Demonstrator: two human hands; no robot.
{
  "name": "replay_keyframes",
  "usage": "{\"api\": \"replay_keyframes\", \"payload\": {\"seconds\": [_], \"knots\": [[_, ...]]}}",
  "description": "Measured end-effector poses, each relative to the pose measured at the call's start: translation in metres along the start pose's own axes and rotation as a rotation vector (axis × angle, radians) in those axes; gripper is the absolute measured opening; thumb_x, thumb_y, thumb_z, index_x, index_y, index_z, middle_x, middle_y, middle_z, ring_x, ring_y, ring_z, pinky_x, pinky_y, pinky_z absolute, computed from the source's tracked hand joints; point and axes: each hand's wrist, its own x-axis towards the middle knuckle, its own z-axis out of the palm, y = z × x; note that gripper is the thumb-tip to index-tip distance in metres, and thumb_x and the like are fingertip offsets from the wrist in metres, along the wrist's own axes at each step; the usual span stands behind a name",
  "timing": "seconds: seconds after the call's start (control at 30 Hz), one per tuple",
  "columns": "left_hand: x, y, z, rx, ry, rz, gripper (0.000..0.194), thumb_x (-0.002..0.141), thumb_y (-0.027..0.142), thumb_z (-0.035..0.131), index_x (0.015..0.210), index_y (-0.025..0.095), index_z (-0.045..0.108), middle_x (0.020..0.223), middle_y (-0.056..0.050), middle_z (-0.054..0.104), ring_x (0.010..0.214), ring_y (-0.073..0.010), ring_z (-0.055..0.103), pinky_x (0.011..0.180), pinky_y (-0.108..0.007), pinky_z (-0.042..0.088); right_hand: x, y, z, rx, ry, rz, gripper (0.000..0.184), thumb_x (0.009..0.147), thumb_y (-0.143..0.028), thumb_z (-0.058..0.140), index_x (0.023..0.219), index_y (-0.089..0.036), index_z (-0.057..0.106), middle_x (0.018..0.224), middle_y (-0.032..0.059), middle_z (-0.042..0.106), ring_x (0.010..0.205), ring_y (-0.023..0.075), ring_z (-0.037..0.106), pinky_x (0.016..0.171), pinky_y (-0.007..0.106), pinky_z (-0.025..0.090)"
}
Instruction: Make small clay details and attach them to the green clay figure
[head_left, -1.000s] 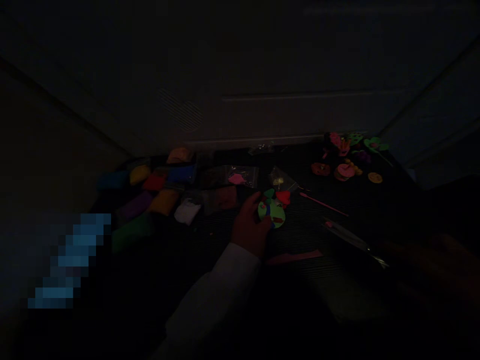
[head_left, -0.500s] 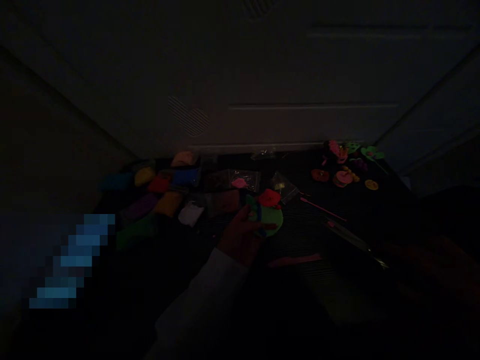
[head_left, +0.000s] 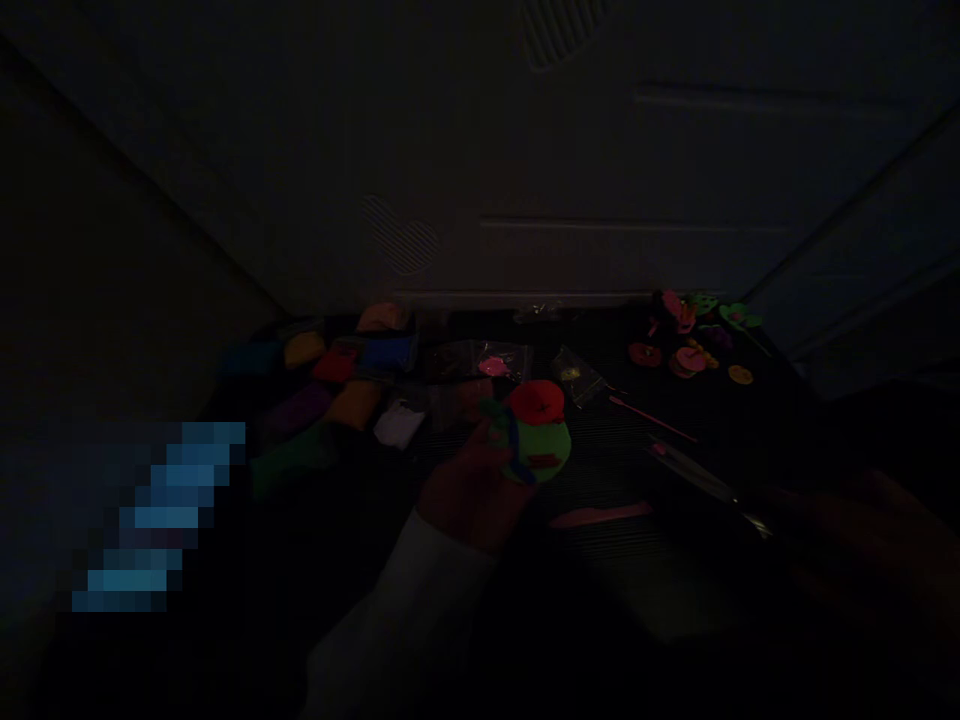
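Observation:
In the dim head view my left hand (head_left: 476, 490) is closed around the left edge of a flat green clay figure (head_left: 551, 440). A round red clay piece (head_left: 537, 402) tops it, a blue band runs down its left side, and a reddish bar marks its front. At the right, my right hand (head_left: 874, 530) is very dark and grips a pair of scissors (head_left: 701, 475) by the handle end. The blades point left, and a small pink bit (head_left: 658, 450) shows near their tips. Below the clay figure lies a pink clay knife (head_left: 600, 515).
Bags of coloured clay, such as an orange bag (head_left: 355, 404) and a white bag (head_left: 400, 424), cover the left of the dark table. A pink stick (head_left: 652, 418) lies right of centre. Small clay models, including a pink cake (head_left: 688, 361), stand at the back right against the wall.
The view has shifted slightly. My left hand has turned the clay figure so that its red piece and front show more fully. The scissors stay nearly in place, with the pink bit near their tips.

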Motion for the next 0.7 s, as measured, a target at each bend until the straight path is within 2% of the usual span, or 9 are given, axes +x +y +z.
{"api": "replay_keyframes", "payload": {"seconds": [0.13, 0.27, 0.37, 0.5, 0.57, 0.7], "knots": [[-0.005, 0.004, 0.001, -0.057, -0.069, 0.020, 0.033, 0.069, 0.019, 0.042, 0.101, 0.020, 0.052, 0.100, -0.004, 0.059, 0.107, -0.0229, 0.046, 0.090, -0.038, 0.037, 0.004, -0.006, -0.008, 0.009, 0.005, 0.007, 0.040, 0.074, -0.030, 0.041, 0.111, -0.017, 0.042, 0.084, 0.0049, 0.062, 0.068, 0.0166, 0.054, 0.057, 0.028, 0.041], [-0.009, 0.008, 0.005, -0.118, -0.169, -0.039, 0.046, 0.072, 0.041, 0.036, 0.109, 0.017, 0.047, 0.114, -0.007, 0.051, 0.118, -0.0246, 0.033, 0.097, -0.042, 0.026, 0.013, -0.013, -0.016, 0.047, 0.001, 0.044, 0.039, 0.075, -0.028, 0.041, 0.112, -0.017, 0.041, 0.086, 0.0061, 0.061, 0.072, 0.0174, 0.054, 0.060, 0.029, 0.041], [-0.014, 0.011, 0.012, -0.184, -0.241, -0.081, 0.049, 0.076, 0.048, 0.027, 0.115, 0.021, 0.041, 0.124, -0.004, 0.042, 0.122, -0.0219, 0.027, 0.100, -0.043, 0.021, 0.021, -0.019, -0.023, 0.110, 0.008, 0.085, 0.041, 0.074, -0.030, 0.042, 0.114, -0.019, 0.039, 0.085, 0.0056, 0.060, 0.071, 0.0176, 0.054, 0.059, 0.030, 0.041], [-0.021, 0.013, 0.031, -0.237, -0.223, -0.054, 0.053, 0.076, 0.053, 0.025, 0.121, 0.025, 0.032, 0.130, 0.000, 0.034, 0.124, -0.0205, 0.023, 0.102, -0.043, 0.017, 0.037, -0.037, -0.035, 0.296, -0.018, 0.198, 0.042, 0.074, -0.032, 0.039, 0.115, -0.024, 0.037, 0.082, 0.0030, 0.059, 0.071, 0.0174, 0.054, 0.060, 0.031, 0.045], [-0.024, 0.013, 0.044, -0.191, -0.222, -0.014, 0.054, 0.076, 0.055, 0.023, 0.122, 0.026, 0.030, 0.131, 0.002, 0.031, 0.124, -0.0200, 0.022, 0.102, -0.041, 0.019, 0.048, -0.051, -0.043, 0.400, 0.010, 0.321, 0.039, 0.074, -0.033, 0.036, 0.113, -0.027, 0.038, 0.089, 0.0033, 0.058, 0.079, 0.0190, 0.055, 0.065, 0.034, 0.047], [-0.031, 0.012, 0.064, 0.066, -0.174, 0.063, 0.060, 0.077, 0.056, 0.006, 0.120, 0.025, 0.034, 0.132, 0.008, 0.028, 0.125, -0.0195, 0.018, 0.100, -0.040, 0.023, 0.072, -0.075, -0.058, 0.558, 0.096, 0.383, 0.033, 0.075, -0.038, 0.036, 0.107, -0.033, 0.040, 0.077, -0.0001, 0.060, 0.065, 0.0149, 0.058, 0.048, 0.024, 0.049]]}}
